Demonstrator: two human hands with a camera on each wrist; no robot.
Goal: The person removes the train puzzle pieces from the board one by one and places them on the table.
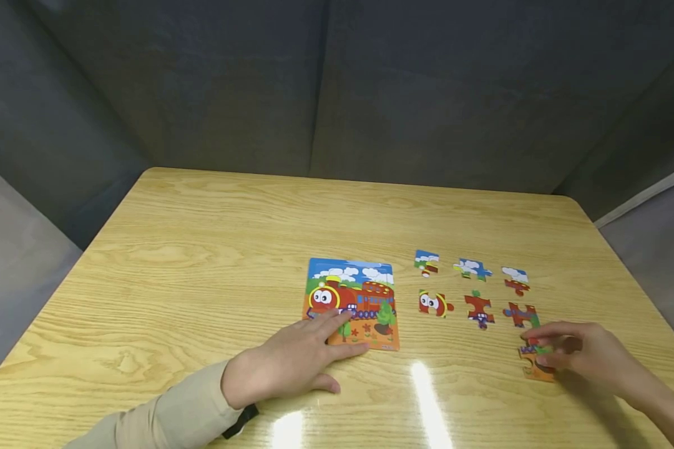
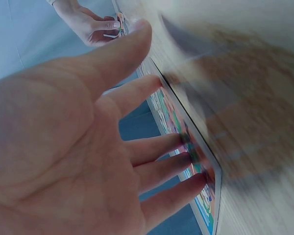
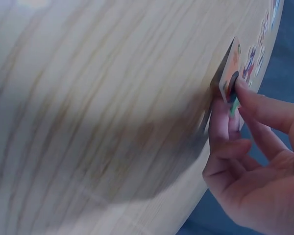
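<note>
A square picture board with a red cartoon train lies on the table. My left hand rests on its lower left part, fingers spread and nearly straight; in the left wrist view the fingertips touch its surface. At the right, my right hand pinches an orange-and-green puzzle piece between thumb and fingers. That piece appears tilted up off the wood in the right wrist view, beside the thumb. Just above the right hand lies a red puzzle piece, partly near its fingertips.
Between board and right hand, puzzle pieces lie apart in two rows: a sky piece, a train-face piece, a red piece and several others. The wooden table has dark fabric panels behind it.
</note>
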